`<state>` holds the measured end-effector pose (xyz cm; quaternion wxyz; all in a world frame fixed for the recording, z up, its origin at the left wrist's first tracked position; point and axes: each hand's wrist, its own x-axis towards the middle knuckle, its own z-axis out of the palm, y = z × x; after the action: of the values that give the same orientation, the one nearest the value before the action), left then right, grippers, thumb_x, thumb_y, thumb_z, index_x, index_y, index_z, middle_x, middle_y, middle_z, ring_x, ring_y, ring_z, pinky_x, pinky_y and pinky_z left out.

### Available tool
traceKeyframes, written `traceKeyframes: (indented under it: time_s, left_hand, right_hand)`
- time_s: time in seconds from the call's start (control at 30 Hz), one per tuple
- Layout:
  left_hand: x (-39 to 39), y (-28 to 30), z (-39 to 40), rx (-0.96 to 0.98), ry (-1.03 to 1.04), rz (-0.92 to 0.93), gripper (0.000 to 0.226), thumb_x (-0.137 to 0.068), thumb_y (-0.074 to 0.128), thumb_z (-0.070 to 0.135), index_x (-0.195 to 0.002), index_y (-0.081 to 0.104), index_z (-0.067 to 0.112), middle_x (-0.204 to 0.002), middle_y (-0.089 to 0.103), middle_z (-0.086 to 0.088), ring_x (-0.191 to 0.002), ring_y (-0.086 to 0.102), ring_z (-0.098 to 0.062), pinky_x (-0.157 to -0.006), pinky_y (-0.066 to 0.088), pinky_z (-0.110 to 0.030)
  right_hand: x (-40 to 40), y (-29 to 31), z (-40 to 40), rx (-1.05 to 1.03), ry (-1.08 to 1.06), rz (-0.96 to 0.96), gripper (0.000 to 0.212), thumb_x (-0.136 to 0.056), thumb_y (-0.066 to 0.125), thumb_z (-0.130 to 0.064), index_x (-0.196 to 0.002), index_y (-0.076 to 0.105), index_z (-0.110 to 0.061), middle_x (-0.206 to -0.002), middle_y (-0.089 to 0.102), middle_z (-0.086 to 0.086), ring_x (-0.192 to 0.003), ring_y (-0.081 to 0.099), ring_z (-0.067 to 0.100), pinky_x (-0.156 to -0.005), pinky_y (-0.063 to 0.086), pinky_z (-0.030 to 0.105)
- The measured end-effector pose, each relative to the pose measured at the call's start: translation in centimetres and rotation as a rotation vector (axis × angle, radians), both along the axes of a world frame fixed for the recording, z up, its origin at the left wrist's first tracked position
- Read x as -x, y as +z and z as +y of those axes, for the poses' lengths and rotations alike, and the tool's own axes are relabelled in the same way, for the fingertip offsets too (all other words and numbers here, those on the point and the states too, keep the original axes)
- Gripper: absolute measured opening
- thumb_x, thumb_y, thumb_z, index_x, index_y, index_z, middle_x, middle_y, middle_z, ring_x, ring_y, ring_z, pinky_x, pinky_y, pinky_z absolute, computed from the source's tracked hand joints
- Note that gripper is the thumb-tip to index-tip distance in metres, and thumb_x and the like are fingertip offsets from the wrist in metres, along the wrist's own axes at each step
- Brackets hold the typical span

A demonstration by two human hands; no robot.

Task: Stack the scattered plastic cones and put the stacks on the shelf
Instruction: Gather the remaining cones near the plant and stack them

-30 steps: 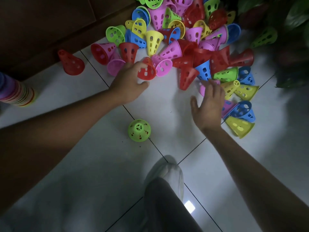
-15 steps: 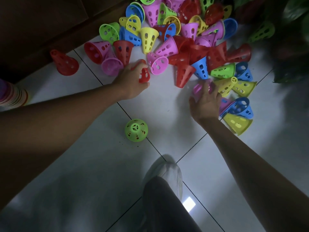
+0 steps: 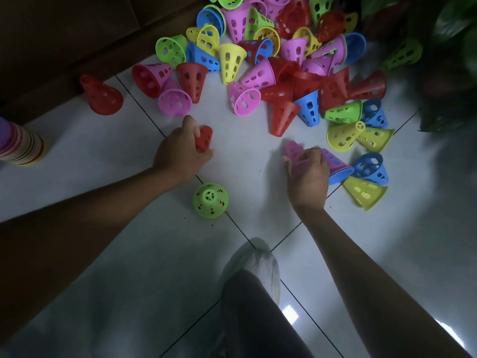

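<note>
Head-camera footage shows the left hand point(image 3: 180, 153) curled round a red cone point(image 3: 204, 138), which a second ago was only being touched at the edge of the pile and has since been drawn back toward the body and lifted clear of its neighbours. The right hand point(image 3: 307, 174), flat and spread over the floor a second ago, is now closed on a pink cone point(image 3: 294, 151) pulled out from the pile's near edge. Two cones have thus been gathered at once, and it is judged that they will be nested next, possibly onto the green cone point(image 3: 210, 200) standing upright on the tiled floor point(image 3: 103, 156) between the forearms.

The cones are thin, tapered plastic shells pierced with oval holes, in red, pink, blue, yellow and green. Most are left lying tumbled on their sides in a heap point(image 3: 284, 68) further out. A finished stack point(image 3: 20, 146) is seen at the left edge. No shelf can be clearly made out.
</note>
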<state>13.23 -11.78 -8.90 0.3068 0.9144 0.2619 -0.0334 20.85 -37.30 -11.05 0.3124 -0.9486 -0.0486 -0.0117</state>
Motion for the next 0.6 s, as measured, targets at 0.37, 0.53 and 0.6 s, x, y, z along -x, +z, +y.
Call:
traceKeyframes:
  time_s: [0.37,0.53,0.6]
  left_hand:
    - [0.7,1.5,1.5,0.171,0.217,0.295,0.071,-0.073,0.073,0.044,-0.127,0.049,0.005,-0.121,0.063,-0.019,-0.111,0.061,-0.038,-0.083,0.05,-0.038]
    - [2.8,4.1,0.9,0.564,0.362,-0.027,0.052,-0.06,0.07,0.052,-0.096,0.072,0.014,-0.099,0.074,-0.014,-0.088,0.066,-0.02,-0.088,0.056,-0.049]
    - [3.8,5.1,0.3,0.621,0.36,-0.123,0.051,-0.062,0.073,0.053,-0.097,0.073,0.015,-0.098,0.075,-0.01,-0.088,0.065,-0.017,-0.09,0.056,-0.046]
  right_hand:
    - [-1.0,1.2,-0.1,0.297,0.054,0.243,0.051,-0.086,0.069,-0.037,-0.119,0.05,-0.003,-0.118,0.059,0.019,-0.106,0.059,0.041,-0.084,0.052,0.044]
    - [0.0,3.0,0.0,-0.031,-0.076,0.329,0.031,-0.084,0.071,-0.037,-0.1,0.052,-0.018,-0.088,0.064,0.001,-0.08,0.063,0.024,-0.063,0.046,0.025]
    - [0.6,3.3,0.3,-0.245,-0.171,0.447,0.032,-0.084,0.074,-0.037,-0.104,0.061,-0.016,-0.079,0.065,-0.007,-0.069,0.06,0.011,-0.052,0.041,0.014]
